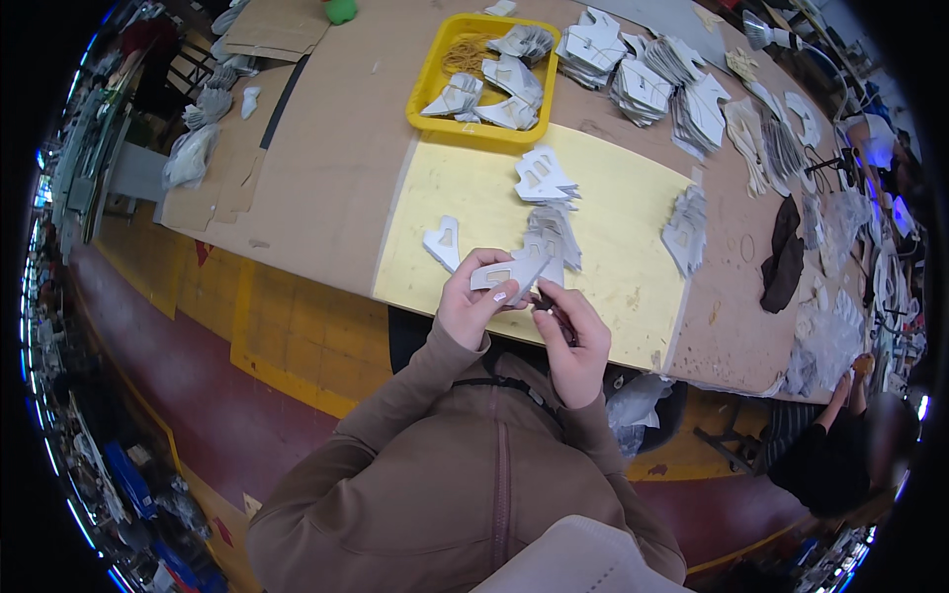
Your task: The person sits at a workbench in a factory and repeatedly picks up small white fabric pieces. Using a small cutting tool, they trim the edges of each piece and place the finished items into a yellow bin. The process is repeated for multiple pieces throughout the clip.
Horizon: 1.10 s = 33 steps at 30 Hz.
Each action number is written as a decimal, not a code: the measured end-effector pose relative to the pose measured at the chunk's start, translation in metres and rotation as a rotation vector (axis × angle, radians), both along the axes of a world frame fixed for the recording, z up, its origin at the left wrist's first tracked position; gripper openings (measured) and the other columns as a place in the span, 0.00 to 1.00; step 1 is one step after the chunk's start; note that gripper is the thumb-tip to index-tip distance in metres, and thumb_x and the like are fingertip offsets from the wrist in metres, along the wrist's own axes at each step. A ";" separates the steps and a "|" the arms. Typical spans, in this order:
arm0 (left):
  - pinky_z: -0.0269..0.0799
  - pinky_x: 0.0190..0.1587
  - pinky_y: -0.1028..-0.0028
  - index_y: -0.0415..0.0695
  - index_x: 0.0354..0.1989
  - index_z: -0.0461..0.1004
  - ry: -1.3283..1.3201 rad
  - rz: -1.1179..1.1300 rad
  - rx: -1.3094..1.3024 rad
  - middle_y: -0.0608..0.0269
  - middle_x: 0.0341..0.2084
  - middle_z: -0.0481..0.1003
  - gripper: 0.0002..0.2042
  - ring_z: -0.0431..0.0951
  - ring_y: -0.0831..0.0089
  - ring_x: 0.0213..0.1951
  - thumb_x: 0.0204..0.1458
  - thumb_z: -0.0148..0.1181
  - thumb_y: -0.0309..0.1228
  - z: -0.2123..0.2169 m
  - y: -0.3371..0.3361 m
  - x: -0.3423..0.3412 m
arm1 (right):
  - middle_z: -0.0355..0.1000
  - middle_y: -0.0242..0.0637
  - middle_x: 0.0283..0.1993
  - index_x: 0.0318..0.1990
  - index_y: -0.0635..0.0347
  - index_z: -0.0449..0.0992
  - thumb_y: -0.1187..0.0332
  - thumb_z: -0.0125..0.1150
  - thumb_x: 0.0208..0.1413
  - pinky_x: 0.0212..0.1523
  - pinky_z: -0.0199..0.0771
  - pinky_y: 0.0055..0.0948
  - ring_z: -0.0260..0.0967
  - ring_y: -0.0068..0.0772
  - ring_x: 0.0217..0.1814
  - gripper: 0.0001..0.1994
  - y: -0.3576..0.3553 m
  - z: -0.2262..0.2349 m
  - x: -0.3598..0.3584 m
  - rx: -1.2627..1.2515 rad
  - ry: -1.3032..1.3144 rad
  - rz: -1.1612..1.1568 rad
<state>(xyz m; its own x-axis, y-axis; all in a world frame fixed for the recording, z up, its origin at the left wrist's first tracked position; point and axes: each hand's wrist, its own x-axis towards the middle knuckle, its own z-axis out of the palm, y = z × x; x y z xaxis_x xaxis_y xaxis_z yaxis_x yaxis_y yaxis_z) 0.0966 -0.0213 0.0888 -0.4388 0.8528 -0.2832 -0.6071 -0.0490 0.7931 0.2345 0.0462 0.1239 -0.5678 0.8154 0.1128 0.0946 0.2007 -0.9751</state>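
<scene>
My left hand [467, 308] is closed on a pale grey-white cut piece [504, 274] with a window-like opening, which looks like a shoe upper part. Close beside it, my right hand [576, 346] grips a small dark-handled tool [563, 324]; its tip is mostly hidden, so I cannot make out its exact kind. Just beyond my hands, a fanned stack of similar pieces [554, 235] lies on the yellow sheet [618, 296]. Another fanned bunch [542, 176] sits farther back. To the left lies a small separate piece [442, 242], and on the right is another stack [684, 232].
A yellow tray [427, 121] at the back holds bundled pieces and tan elastic bands [465, 56]. Several stacks of white pieces [643, 89] stand at the back right. A dark cloth [783, 255] and clear plastic bags [825, 341] lie right. Another person [830, 455] works at the far right.
</scene>
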 end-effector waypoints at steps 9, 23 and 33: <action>0.67 0.33 0.82 0.33 0.44 0.76 0.035 -0.052 -0.075 0.67 0.30 0.77 0.10 0.73 0.85 0.31 0.56 0.61 0.25 0.009 -0.006 -0.005 | 0.72 0.41 0.31 0.49 0.67 0.78 0.83 0.63 0.50 0.32 0.72 0.27 0.72 0.33 0.30 0.17 0.002 -0.006 -0.008 0.307 -0.035 -0.041; 0.69 0.43 0.80 0.33 0.47 0.76 -0.191 -0.109 0.012 0.64 0.38 0.79 0.12 0.75 0.82 0.38 0.58 0.60 0.26 0.015 -0.014 -0.001 | 0.71 0.40 0.33 0.51 0.66 0.78 0.83 0.62 0.52 0.33 0.70 0.23 0.70 0.28 0.31 0.17 -0.004 0.003 -0.005 0.150 0.025 -0.056; 0.70 0.45 0.79 0.34 0.47 0.76 -0.275 -0.063 0.077 0.63 0.39 0.79 0.10 0.76 0.80 0.41 0.59 0.59 0.25 0.009 -0.014 0.008 | 0.71 0.40 0.33 0.51 0.66 0.78 0.82 0.61 0.51 0.34 0.70 0.24 0.70 0.29 0.33 0.17 0.003 0.009 -0.001 0.148 0.022 0.001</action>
<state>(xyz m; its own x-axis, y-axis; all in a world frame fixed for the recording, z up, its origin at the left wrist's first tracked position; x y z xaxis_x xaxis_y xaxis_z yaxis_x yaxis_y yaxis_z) 0.1048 -0.0354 0.0980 -0.3001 0.8994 -0.3178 -0.8028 -0.0582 0.5934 0.2333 0.0487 0.1329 -0.5646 0.7885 0.2439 0.0731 0.3421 -0.9368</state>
